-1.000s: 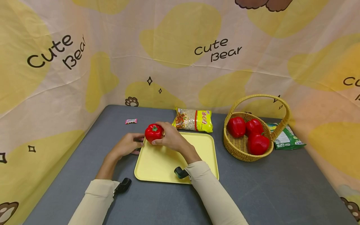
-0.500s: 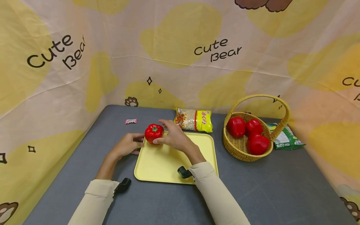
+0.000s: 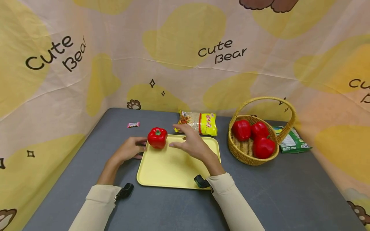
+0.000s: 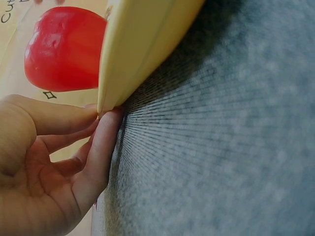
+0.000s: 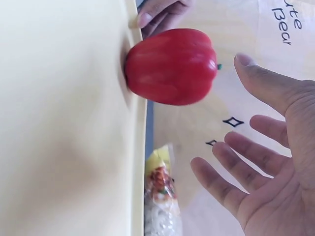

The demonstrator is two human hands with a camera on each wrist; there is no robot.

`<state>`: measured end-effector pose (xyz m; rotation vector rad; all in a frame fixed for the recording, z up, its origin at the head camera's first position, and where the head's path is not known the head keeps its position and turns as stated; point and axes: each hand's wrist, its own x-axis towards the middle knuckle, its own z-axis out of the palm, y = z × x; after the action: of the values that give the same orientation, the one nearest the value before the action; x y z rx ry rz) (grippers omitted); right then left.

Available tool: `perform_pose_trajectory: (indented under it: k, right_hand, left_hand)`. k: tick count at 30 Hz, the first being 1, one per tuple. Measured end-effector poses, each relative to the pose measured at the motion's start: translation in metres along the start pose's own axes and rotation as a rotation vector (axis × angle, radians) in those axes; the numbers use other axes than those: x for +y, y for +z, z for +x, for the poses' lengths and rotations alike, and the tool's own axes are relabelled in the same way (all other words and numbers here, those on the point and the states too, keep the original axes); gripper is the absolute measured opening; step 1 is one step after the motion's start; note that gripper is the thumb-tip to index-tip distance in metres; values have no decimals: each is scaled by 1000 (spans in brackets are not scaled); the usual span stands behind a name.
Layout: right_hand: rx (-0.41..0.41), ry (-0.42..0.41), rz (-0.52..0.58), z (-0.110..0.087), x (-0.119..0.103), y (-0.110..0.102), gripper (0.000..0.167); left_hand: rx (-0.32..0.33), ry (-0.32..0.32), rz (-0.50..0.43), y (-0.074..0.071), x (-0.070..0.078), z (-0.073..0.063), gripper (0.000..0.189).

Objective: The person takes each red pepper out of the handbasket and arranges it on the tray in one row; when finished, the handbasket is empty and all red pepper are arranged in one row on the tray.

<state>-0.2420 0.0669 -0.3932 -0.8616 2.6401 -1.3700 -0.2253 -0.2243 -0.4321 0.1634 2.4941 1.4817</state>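
Observation:
A red bell pepper (image 3: 157,138) stands upright in the far left corner of the yellow tray (image 3: 176,170), green stem on top. At the tray's left edge, my left hand (image 3: 131,149) pinches the rim between thumb and fingers; the left wrist view shows the thumb (image 4: 69,117) above and a finger below it. My right hand (image 3: 195,142) is over the tray, to the right of the pepper and apart from it. Its fingers are spread and hold nothing, as the right wrist view shows with the hand (image 5: 275,167) beside the pepper (image 5: 172,66).
Right of the tray stands a wicker basket (image 3: 245,157) with a tall handle and three red peppers (image 3: 264,147) inside. Behind it lies a green packet (image 3: 295,141). A yellow food bag (image 3: 208,123) lies behind the tray, and a small pink packet (image 3: 133,124) at the back left.
My right hand has let go of the pepper and moved right, its fingers spreading. The pepper stays on the tray, and my left hand keeps its place at the rim.

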Motion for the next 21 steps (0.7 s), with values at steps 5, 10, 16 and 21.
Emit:
perform_pose_trajectory:
  k: [5,10,16,21]
  right_hand:
    - [49,-32,-28,-15,1,-14,69]
    - [100,-33,-52,-28,3,-30,65]
    - [146,-9,-53,-40,7,-53,60]
    - [175,31,-32,-49,14,-74,56]
  left_hand:
    - [3,2,0,-1,0,-2,53]
    - [3,10,0,-2,-1,-4,53]
    - [-3,11,-3,-3,0,-4,53]
    - [-15,9,-11,-1,-1,-2,53]
